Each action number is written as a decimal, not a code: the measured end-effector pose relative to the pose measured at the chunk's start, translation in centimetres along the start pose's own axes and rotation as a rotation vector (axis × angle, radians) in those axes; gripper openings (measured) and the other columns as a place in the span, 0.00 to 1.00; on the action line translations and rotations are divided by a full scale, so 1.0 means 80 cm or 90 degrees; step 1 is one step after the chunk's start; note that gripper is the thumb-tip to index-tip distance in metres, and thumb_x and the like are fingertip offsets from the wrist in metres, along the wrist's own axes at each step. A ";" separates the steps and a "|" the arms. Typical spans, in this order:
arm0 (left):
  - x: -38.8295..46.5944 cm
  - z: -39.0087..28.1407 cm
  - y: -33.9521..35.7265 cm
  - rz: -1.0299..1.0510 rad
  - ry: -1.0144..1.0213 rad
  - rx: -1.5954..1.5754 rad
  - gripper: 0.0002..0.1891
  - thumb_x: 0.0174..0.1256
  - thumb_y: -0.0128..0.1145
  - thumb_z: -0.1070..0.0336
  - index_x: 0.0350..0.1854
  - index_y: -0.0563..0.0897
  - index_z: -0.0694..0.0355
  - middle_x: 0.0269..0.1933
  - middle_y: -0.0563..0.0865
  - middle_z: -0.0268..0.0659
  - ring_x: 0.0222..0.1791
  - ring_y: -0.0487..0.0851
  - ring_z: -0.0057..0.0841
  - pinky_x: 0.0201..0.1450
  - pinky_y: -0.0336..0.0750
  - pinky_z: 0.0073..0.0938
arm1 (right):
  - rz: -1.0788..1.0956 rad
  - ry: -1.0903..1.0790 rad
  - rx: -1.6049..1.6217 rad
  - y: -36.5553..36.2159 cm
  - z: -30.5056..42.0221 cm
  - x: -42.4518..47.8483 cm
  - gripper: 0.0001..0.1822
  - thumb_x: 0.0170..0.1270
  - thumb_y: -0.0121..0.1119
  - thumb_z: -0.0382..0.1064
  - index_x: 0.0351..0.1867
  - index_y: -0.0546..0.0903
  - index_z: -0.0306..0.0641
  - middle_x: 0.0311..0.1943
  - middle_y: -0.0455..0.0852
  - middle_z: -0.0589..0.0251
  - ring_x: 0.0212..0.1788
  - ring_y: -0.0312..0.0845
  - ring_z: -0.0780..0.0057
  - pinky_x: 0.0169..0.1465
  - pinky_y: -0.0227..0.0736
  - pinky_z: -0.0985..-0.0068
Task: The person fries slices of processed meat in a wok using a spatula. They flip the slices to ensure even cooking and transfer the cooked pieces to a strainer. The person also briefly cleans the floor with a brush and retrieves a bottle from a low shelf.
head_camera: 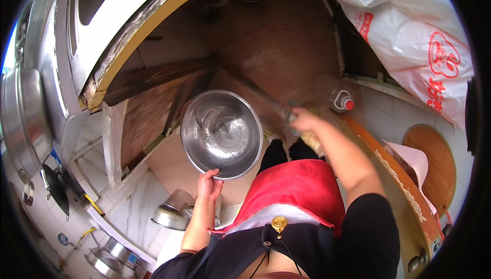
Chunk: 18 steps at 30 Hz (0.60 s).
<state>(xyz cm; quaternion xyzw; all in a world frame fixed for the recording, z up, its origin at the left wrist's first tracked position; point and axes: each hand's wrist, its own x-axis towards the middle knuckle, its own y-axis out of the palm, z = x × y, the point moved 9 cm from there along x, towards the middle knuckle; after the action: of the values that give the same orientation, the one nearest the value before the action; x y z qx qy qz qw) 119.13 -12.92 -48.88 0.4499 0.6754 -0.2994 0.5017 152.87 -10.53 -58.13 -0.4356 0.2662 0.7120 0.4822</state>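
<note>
My left hand (210, 185) grips the near rim of a round stainless steel bowl (222, 135), its thumb over the edge. The bowl's shiny inside faces up, and no contents show in it. To the right of the bowl is my right hand (305, 120), blurred by motion. Its fingers are closed on a blurred, pale yellowish bundle (313, 143), perhaps a plastic bag, which hangs below the hand. What the bundle contains cannot be made out. A red apron (293, 183) covers my lap just beneath both forearms.
A worn-edged white counter (115, 22) curves along the upper left. Steel pots (170, 215) sit low on the left. On the right are a red-capped plastic jug (342, 101), a round wooden board (437, 160), an orange chipped edge (399, 183) and a large white plastic bag (406, 14).
</note>
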 end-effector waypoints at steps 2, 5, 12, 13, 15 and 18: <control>-0.005 -0.003 -0.004 -0.007 0.008 -0.010 0.06 0.55 0.49 0.76 0.36 0.73 0.69 0.22 0.81 0.39 0.15 0.78 0.27 0.13 0.73 0.18 | 0.024 0.102 0.141 -0.043 -0.006 0.014 0.32 0.49 0.61 0.37 0.60 0.68 0.41 0.40 0.81 0.60 0.36 0.78 0.72 0.42 0.73 0.75; -0.016 0.002 0.000 -0.029 0.031 -0.044 0.06 0.54 0.49 0.76 0.35 0.74 0.68 0.22 0.81 0.39 0.15 0.78 0.27 0.13 0.74 0.19 | -0.120 0.043 -0.171 -0.146 -0.003 0.072 0.22 0.51 0.61 0.42 0.48 0.77 0.36 0.38 0.82 0.51 0.39 0.79 0.71 0.42 0.72 0.74; -0.040 0.058 0.001 -0.102 0.024 -0.168 0.07 0.53 0.49 0.77 0.35 0.74 0.68 0.25 0.81 0.40 0.18 0.79 0.29 0.16 0.73 0.19 | -0.142 -0.059 -0.106 -0.128 0.021 0.025 0.34 0.52 0.63 0.36 0.62 0.65 0.40 0.44 0.81 0.57 0.41 0.76 0.72 0.45 0.70 0.76; -0.041 0.064 0.006 -0.097 0.025 -0.179 0.07 0.53 0.49 0.77 0.35 0.74 0.68 0.25 0.80 0.40 0.18 0.79 0.29 0.16 0.73 0.20 | 0.003 0.004 0.031 -0.092 0.022 0.002 0.34 0.54 0.61 0.34 0.64 0.62 0.45 0.39 0.81 0.59 0.35 0.76 0.77 0.43 0.70 0.80; -0.045 0.070 0.012 -0.090 0.024 -0.189 0.07 0.53 0.49 0.77 0.36 0.74 0.67 0.25 0.80 0.40 0.18 0.79 0.29 0.16 0.73 0.20 | 0.072 0.055 -0.020 -0.082 0.012 -0.008 0.34 0.55 0.60 0.32 0.65 0.61 0.45 0.31 0.81 0.59 0.26 0.75 0.79 0.34 0.72 0.78; -0.045 0.087 0.007 -0.084 0.004 -0.209 0.07 0.53 0.49 0.77 0.36 0.74 0.67 0.24 0.80 0.39 0.18 0.79 0.29 0.16 0.74 0.20 | 0.027 0.125 -0.013 -0.148 -0.010 0.005 0.34 0.54 0.60 0.32 0.64 0.62 0.44 0.25 0.80 0.62 0.20 0.73 0.77 0.25 0.71 0.74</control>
<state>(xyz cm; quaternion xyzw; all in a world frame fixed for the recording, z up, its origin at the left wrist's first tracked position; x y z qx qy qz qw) 122.78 -19.78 -47.65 0.3175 0.7449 -0.2161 0.5455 164.01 -6.32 -58.41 -0.5023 0.3140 0.6788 0.4340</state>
